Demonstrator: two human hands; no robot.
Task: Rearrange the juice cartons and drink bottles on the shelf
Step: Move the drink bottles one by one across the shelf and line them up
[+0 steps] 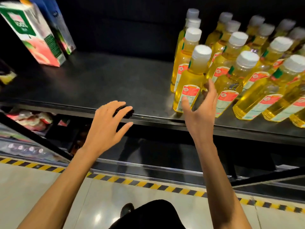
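Several yellow drink bottles with white caps stand in rows on the right of a black shelf. The front-left bottle is nearest my right hand, which is spread open just in front of it, thumb before the label, holding nothing. My left hand hovers open over the shelf's front edge, fingers straight. At the back left stand a pink-and-green juice carton and a blue carton behind it.
A wide bare stretch of shelf lies between the cartons and the bottles. Lower shelves at left hold packaged goods and small bottles. Yellow-black hazard tape runs along the tiled floor below.
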